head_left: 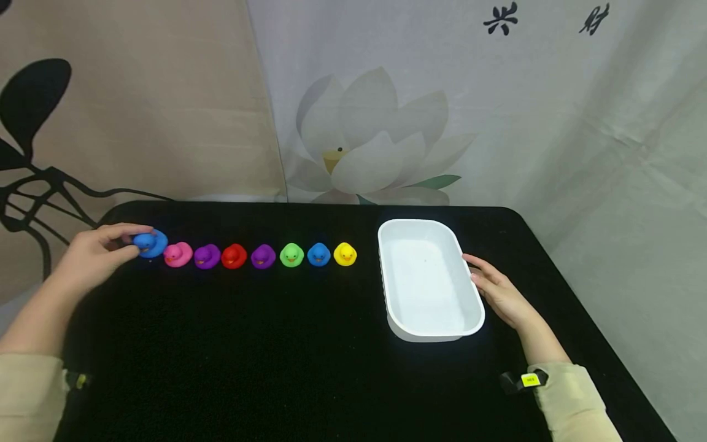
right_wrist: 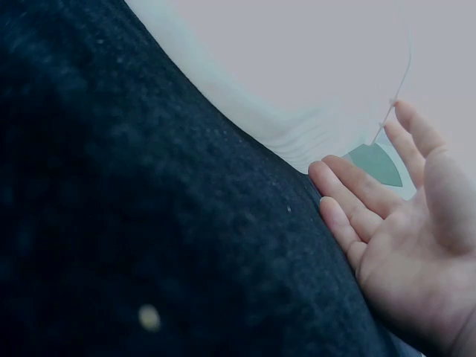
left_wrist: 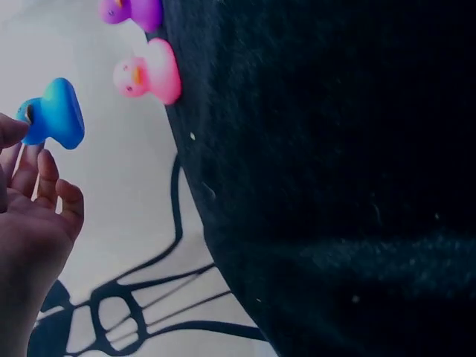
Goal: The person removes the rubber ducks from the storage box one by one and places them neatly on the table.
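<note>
At the left end of a row of rubber ducks, my left hand (head_left: 95,253) pinches a blue rubber duck (head_left: 157,244) between thumb and fingers. In the left wrist view this blue duck (left_wrist: 63,115) appears raised off the black table. Beside it sits a pink rubber duck (head_left: 178,254). My right hand (head_left: 501,293) is at the right side of a white plastic tub (head_left: 428,276), with fingertips touching its rim. The right wrist view shows the fingers (right_wrist: 364,190) extended against the tub's outer wall (right_wrist: 275,134), not curled round it.
Rightward from the pink duck the row runs purple (head_left: 207,256), red (head_left: 234,256), purple (head_left: 263,256), green (head_left: 291,255), blue (head_left: 319,254) and yellow (head_left: 345,253). All sit on the black tablecloth (head_left: 248,350). A curtain with a printed lotus (head_left: 381,135) hangs behind the table.
</note>
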Action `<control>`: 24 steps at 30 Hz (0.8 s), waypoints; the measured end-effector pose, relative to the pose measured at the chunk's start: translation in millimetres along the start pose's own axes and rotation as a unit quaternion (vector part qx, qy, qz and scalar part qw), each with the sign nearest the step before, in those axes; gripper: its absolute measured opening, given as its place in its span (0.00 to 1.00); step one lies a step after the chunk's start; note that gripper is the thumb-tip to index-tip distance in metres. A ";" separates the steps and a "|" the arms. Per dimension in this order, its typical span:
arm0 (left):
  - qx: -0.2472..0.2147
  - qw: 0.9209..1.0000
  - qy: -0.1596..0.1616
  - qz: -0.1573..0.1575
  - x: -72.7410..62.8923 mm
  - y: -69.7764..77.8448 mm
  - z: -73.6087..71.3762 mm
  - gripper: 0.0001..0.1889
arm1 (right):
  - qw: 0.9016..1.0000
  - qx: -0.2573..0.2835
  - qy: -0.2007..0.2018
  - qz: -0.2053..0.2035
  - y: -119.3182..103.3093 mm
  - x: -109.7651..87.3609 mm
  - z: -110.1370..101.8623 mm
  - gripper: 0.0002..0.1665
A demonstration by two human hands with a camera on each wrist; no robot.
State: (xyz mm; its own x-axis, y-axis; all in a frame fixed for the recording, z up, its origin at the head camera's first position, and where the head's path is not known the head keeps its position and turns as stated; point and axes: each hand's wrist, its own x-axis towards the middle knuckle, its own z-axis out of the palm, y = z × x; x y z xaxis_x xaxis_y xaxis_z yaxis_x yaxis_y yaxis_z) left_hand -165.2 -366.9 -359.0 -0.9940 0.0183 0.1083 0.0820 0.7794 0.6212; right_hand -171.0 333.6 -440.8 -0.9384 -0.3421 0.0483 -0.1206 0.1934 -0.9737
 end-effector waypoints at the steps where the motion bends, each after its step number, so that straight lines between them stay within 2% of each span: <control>1: -0.001 1.000 -0.002 -0.005 0.8 -2.4 -0.5 0.21 | 1.000 0.001 0.001 0.001 -0.1 0.0 0.2 0.29; 13: -0.004 0.998 -0.019 -0.052 8.6 -27.7 -2.2 0.25 | 1.000 -0.001 0.004 0.007 1.6 0.5 -0.3 0.29; 24: -0.048 0.993 -0.033 -0.101 17.4 -49.0 3.6 0.31 | 1.000 -0.004 0.005 0.006 0.7 0.2 0.0 0.29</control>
State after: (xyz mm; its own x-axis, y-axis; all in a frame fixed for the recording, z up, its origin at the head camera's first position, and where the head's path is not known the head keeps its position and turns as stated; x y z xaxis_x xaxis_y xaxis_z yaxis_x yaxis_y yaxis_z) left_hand -186.7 -402.6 -390.4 -0.9932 -0.0894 -0.0745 -0.1160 0.7080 0.6966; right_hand -171.3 333.7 -441.5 -0.9430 -0.3305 0.0393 -0.1124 0.2050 -0.9723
